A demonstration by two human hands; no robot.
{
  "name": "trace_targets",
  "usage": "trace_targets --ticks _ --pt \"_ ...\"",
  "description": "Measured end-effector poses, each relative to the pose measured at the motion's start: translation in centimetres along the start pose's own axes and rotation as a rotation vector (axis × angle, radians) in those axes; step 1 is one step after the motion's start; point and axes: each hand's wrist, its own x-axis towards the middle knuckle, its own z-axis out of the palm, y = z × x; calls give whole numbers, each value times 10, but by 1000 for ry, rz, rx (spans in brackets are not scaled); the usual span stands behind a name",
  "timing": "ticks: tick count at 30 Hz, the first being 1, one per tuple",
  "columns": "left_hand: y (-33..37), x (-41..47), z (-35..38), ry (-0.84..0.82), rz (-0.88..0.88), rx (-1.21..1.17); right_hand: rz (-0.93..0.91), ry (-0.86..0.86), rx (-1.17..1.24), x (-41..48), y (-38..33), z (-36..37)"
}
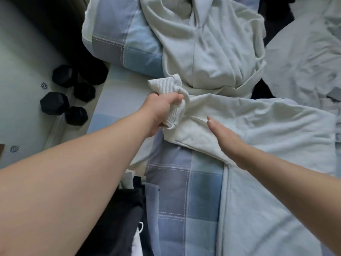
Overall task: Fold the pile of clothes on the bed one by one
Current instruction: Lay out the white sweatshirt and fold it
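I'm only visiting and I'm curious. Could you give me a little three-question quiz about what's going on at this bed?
1. True or false: the right hand is clutching a bunch of cloth.
2. What does the left hand grip? A) a black sock B) the ribbed cuffs of the white garment C) a pillow corner
3. Fill in: the black things lying left of the bed are ____.
Key: 1 false; it lies flat, fingers straight, on the white garment. 2 B. 3 dumbbells.
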Motion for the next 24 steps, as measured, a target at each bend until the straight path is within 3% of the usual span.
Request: trace_targets --ticks 4,9,18,24 --pt "7 -47 87 -104 -23 21 202 -83 441 -44 8 -57" --pt "-11 -100 213 -178 -26 83 239 -72 721 -95 49 -146" --pt "-47 -164 401 -305 -30 100 254 103 855 -172 149 -291" --pt "-54 -185 461 -373 -51 112 237 164 822 -196 187 -342"
